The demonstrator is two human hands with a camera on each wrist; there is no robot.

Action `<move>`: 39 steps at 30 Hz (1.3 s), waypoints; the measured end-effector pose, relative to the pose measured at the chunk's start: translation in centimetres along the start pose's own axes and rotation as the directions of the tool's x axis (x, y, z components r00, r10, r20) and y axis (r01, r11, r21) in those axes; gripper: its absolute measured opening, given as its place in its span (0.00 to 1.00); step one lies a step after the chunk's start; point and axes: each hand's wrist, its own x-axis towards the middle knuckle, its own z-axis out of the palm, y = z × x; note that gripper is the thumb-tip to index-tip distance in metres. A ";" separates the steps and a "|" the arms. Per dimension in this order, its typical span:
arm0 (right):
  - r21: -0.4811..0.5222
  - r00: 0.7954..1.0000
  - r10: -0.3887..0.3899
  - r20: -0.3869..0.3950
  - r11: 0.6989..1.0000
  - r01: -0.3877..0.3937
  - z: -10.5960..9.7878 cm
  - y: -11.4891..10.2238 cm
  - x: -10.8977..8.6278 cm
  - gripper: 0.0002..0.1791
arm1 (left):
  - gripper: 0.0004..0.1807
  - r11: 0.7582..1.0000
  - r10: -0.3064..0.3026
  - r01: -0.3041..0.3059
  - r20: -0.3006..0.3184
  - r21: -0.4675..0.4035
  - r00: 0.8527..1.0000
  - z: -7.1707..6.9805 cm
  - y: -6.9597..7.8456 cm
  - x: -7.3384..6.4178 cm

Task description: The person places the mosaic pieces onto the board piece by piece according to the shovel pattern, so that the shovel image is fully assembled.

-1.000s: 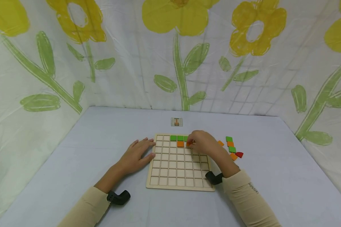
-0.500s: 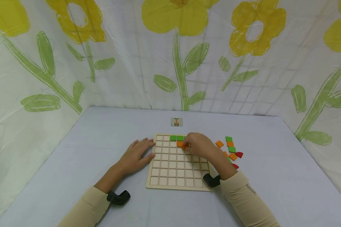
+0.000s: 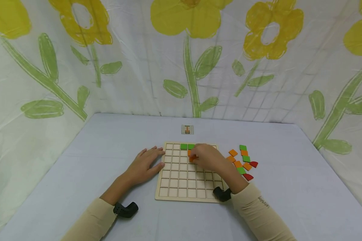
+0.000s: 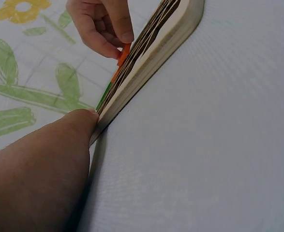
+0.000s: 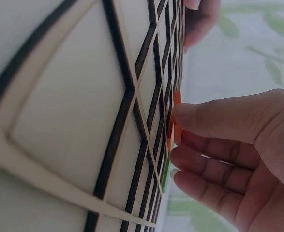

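A wooden grid board [image 3: 173, 183] lies flat on the table in the head view. My right hand [image 3: 208, 157] is over its upper right part and pinches an orange square tile [image 4: 124, 53] between thumb and fingers. That tile is close to the cells just below a seated orange tile [image 3: 189, 152]. Green tiles [image 3: 184, 146] fill cells in the top row, partly hidden by the right hand. With fingers extended, my left hand [image 3: 145, 166] rests beside the board, its fingertips at the left edge.
Right of the board lie loose pieces: orange squares [image 3: 233, 152], green squares [image 3: 246, 159] and red rounded wedges [image 3: 248, 176]. A small pattern card [image 3: 187, 129] lies beyond the board's far edge. A flower-printed curtain [image 3: 138, 77] stands behind the table.
My right hand has moved left and slightly nearer across the board, carrying the orange tile to below the seated one. More loose pieces show beside the right arm. The left hand stays put.
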 end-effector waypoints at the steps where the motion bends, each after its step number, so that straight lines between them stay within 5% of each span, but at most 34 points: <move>1: 0.001 1.000 -0.005 0.000 1.000 0.005 0.1 0.0 0.0 0.04 | 0.29 1.000 0.000 0.000 0.000 0.000 1.000 0.0 0.0 0.0; 25: -0.027 0.991 -0.133 -0.019 0.991 0.132 -0.2 -0.7 0.4 0.07 | 0.29 1.000 0.002 -0.002 -0.010 -0.010 1.000 -0.1 -0.4 0.0; 32: 0.035 0.995 -0.088 0.051 0.996 0.086 -0.7 -0.5 0.6 0.10 | 0.28 1.000 0.017 -0.017 -0.015 -0.006 1.000 0.3 -0.2 -0.1; 39: 0.059 0.997 0.037 0.068 0.997 -0.041 -3.5 0.5 0.5 0.11 | 0.28 1.000 0.021 -0.021 -0.021 0.001 1.000 0.1 0.0 -0.1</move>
